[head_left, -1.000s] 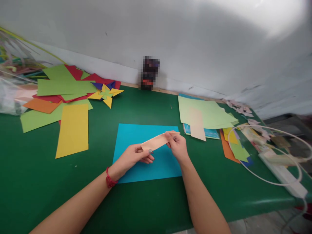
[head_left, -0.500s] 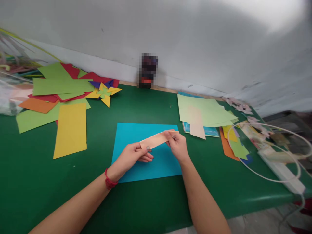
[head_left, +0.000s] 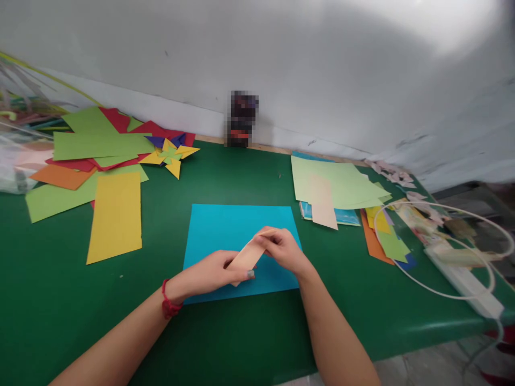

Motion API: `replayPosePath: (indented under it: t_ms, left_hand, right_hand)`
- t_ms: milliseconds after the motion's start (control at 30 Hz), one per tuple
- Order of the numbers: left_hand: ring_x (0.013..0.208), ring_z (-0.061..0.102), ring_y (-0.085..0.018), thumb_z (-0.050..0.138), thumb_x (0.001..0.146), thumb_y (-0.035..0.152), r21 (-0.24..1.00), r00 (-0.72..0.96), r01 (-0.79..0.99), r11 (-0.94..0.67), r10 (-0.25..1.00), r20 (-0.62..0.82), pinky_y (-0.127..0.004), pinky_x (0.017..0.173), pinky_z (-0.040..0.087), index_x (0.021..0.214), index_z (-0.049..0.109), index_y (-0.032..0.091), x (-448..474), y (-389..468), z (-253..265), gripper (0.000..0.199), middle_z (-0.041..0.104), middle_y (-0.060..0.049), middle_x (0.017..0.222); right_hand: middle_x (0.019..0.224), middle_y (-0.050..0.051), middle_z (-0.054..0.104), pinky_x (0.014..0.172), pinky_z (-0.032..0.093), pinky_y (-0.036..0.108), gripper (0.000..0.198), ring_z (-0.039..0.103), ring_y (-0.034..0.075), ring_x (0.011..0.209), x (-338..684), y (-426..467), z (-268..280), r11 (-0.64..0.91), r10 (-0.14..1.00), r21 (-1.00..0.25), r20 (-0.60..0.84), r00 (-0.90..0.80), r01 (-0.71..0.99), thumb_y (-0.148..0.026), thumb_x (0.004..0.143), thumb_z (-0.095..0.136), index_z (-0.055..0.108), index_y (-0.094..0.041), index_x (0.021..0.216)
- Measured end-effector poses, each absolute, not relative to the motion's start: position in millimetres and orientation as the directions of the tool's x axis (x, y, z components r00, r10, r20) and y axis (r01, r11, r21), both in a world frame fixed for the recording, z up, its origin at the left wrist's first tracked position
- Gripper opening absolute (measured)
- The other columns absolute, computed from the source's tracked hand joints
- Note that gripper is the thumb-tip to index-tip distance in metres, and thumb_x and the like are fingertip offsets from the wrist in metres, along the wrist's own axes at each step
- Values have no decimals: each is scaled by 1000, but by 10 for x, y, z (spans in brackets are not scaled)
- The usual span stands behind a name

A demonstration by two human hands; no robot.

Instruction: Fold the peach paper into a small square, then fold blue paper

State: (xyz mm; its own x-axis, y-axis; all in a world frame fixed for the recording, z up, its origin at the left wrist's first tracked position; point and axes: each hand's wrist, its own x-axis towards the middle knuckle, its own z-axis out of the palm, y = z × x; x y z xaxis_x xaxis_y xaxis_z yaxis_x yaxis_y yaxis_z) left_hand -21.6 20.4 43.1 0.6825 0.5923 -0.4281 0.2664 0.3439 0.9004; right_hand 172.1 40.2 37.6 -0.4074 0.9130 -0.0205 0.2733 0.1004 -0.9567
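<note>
Between my hands is a folded strip of peach paper [head_left: 248,256], tilted up toward the right. My left hand [head_left: 219,272] grips its lower end, thumb on top and the other fingers mostly hidden beneath. With fingers pinched, my right hand [head_left: 280,246] holds the upper end, where an edge of the paper sticks out past the fingertips. Both hands are over a flat blue sheet of paper [head_left: 217,225] on the green tabletop [head_left: 169,327]. A red bracelet [head_left: 170,300] circles my left wrist.
To the left lie a yellow paper rectangle [head_left: 116,220], several green and red sheets [head_left: 100,145] and a folded yellow star [head_left: 171,155]. Pale green paper [head_left: 341,185] with a peach strip [head_left: 323,203] sits right, near a white cable [head_left: 426,292] and power strip [head_left: 466,284]. A pixelated object [head_left: 241,119] stands against the wall.
The peach strip has turned to a steeper slant. My left hand has moved down, its thumb now across the strip's lower end, and my right hand has come down and left, closer to it.
</note>
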Motion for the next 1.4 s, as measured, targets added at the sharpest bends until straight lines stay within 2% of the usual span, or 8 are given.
replayPosePath:
  t_ms: [167, 400, 533, 633, 833, 933, 1067, 1400]
  left_hand:
    - [76, 64, -19, 47, 81, 36, 920, 669, 101, 379, 658, -345, -32, 72, 49, 85, 61, 12, -127, 202, 367, 29, 68, -9, 83]
    - [48, 57, -11, 43, 83, 35, 910, 666, 103, 402, 652, -363, -25, 55, 47, 65, 55, 13, -99, 213, 326, 31, 61, -1, 54]
    - [56, 59, -12, 46, 82, 37, 915, 720, 133, 380, 598, -353, -23, 56, 46, 75, 58, 13, -172, 239, 342, 27, 63, -2, 61]
    - [55, 60, -13, 42, 84, 43, 910, 753, 153, 387, 551, -360, -24, 56, 46, 79, 60, 13, -196, 247, 316, 35, 64, -3, 60]
    - [53, 60, -13, 39, 83, 48, 907, 780, 193, 373, 502, -373, -26, 60, 48, 80, 62, 12, -210, 268, 301, 43, 64, -3, 56]
    - [60, 63, -15, 44, 81, 47, 882, 767, 221, 416, 484, -421, -27, 63, 49, 82, 64, 12, -250, 297, 318, 41, 68, -6, 66]
    - [65, 65, -17, 49, 79, 46, 867, 723, 209, 452, 526, -449, -29, 65, 52, 83, 64, 11, -274, 321, 317, 38, 70, -9, 73]
    - [55, 63, -15, 51, 78, 45, 893, 509, 104, 439, 747, -427, -26, 58, 52, 85, 63, 10, -163, 282, 323, 38, 66, -5, 61]
  right_hand:
    - [75, 2, 62, 58, 41, 21, 20, 54, 10, 63, 1542, 314, 336, 247, 853, -918, 54, -519, 310, -26, 86, 45, 63, -18, 79]
    - [65, 0, 59, 59, 41, 21, 22, 55, 9, 58, 1538, 278, 320, 291, 849, -895, 80, -522, 337, -25, 88, 42, 61, -18, 79]
    - [74, 1, 64, 61, 41, 21, 19, 56, 10, 66, 1575, 293, 325, 347, 868, -869, 154, -473, 353, -23, 87, 44, 62, -19, 81]
    - [82, 2, 65, 62, 41, 21, 18, 57, 11, 70, 1608, 322, 312, 364, 886, -859, 200, -418, 361, -21, 86, 45, 63, -19, 84]
    - [82, 2, 66, 61, 42, 21, 19, 57, 11, 69, 1641, 346, 305, 380, 878, -850, 208, -432, 364, -22, 86, 45, 63, -19, 85]
    - [81, 3, 65, 60, 42, 22, 20, 57, 11, 69, 1660, 351, 323, 358, 894, -855, 197, -403, 374, -24, 86, 44, 64, -19, 85]
    - [80, 4, 64, 59, 42, 23, 21, 56, 13, 68, 1692, 371, 332, 301, 926, -872, 171, -336, 387, -26, 86, 44, 64, -19, 85]
    - [69, 2, 56, 44, 34, 22, 25, 44, 10, 52, 1705, 429, 271, 161, 985, -947, 139, -97, 277, -35, 84, 47, 61, -18, 73]
